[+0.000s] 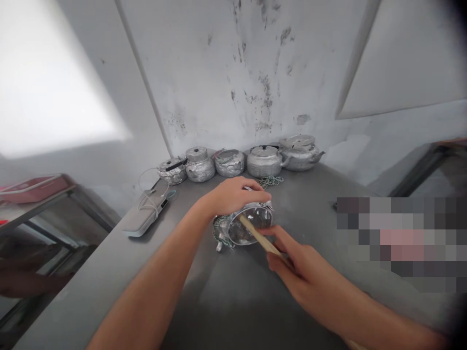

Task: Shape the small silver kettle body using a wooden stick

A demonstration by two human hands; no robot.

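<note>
A dented silvery metal pot (239, 236) lies tipped on the grey table, its round mouth facing me. My left hand (239, 194) is closed over the top of it, the fingers curved round its upper side. A wooden stick (260, 238) reaches through the mouth into the pot. Around the stick's near part, the fingers of my right hand (297, 262) are closed. The tip is inside the pot, where I cannot make out exactly what it touches. Green-and-white cord (220, 228) hangs about the pot's left side, beside a short spout-like stub (219, 247).
Several metal pots and kettles, among them a lidded kettle (264, 163), line the table's back edge by the stained wall. A grey case (146, 214) with a cable lies at left. Patterned cord (272, 181) lies behind the pot. A pink tray (36, 188) stands far left.
</note>
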